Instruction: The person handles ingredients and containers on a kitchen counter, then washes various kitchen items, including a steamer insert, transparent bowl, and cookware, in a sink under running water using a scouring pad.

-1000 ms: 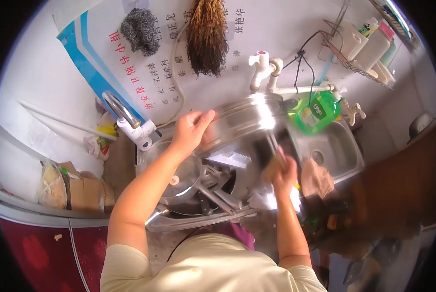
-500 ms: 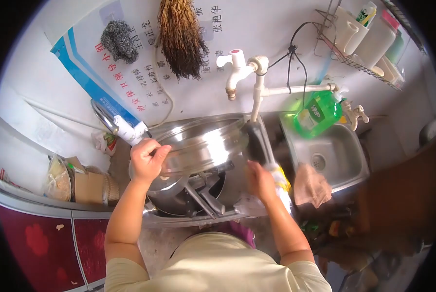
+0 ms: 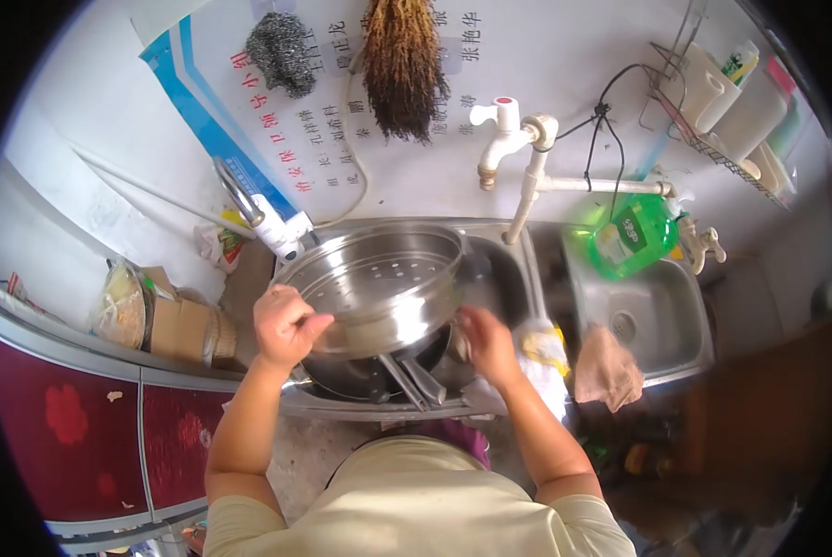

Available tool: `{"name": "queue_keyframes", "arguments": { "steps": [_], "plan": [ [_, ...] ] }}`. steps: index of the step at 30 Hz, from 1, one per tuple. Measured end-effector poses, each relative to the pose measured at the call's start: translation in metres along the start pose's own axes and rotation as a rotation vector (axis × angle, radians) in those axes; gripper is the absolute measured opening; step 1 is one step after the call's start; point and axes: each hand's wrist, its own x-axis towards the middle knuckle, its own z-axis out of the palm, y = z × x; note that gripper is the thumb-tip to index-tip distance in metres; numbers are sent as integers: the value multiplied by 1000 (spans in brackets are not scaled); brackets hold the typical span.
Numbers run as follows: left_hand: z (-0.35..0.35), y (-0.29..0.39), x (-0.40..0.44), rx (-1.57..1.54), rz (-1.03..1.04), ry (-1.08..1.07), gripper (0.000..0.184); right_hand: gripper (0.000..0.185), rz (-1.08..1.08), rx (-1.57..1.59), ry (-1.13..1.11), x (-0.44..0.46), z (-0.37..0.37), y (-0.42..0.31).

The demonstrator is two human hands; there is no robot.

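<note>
A steel steamer pot [image 3: 379,320] with a perforated bottom is tilted toward me over the left sink basin. My left hand [image 3: 286,327] is closed on its near left side, thumb pointing inward. Close by its lower right side is my right hand [image 3: 490,345], fingers curled inward; what they hold, if anything, is not clear. Beneath the steamer pot, a dark pan [image 3: 342,371] sits in the basin, with long handles [image 3: 414,379] sticking out toward me.
A white tap [image 3: 504,148] stands behind the basin, and a chrome-spouted faucet [image 3: 258,209] at left. On the right are a green soap bottle [image 3: 631,239], a small sink [image 3: 657,320] and a brownish cloth [image 3: 609,369]. A whitish cloth [image 3: 539,371] hangs beside my right forearm.
The steamer pot has come down and turned, so its holed bottom now shows. My right hand has moved in closer to it. The view has shifted, moving the wall items rightward.
</note>
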Motion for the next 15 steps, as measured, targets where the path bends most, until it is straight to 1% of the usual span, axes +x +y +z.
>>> {"name": "queue_keyframes", "arguments": {
  "steps": [2,3,6,7,8,10,12,13,15],
  "plan": [
    [0,1,-11,26,86,-25,41,38,274,587,140,4,8,-11],
    [1,3,-18,34,121,-42,41,50,356,765,66,8,5,-4],
    [11,22,-35,105,138,-80,42,61,408,1148,-3,19,20,-14],
    [13,27,-38,126,124,-72,43,65,336,1108,100,21,32,-49],
    [14,31,-41,147,110,-63,43,61,237,971,128,20,55,-4],
    [10,30,-40,169,110,-45,44,56,168,794,96,14,60,-12],
    [-6,27,-34,168,132,-34,45,58,149,319,31,2,56,-30],
    [-15,28,-34,175,134,-65,45,56,69,288,35,1,56,-35],
    [-31,31,-34,209,115,-54,45,51,-90,222,47,2,55,-42]
  ]
}}
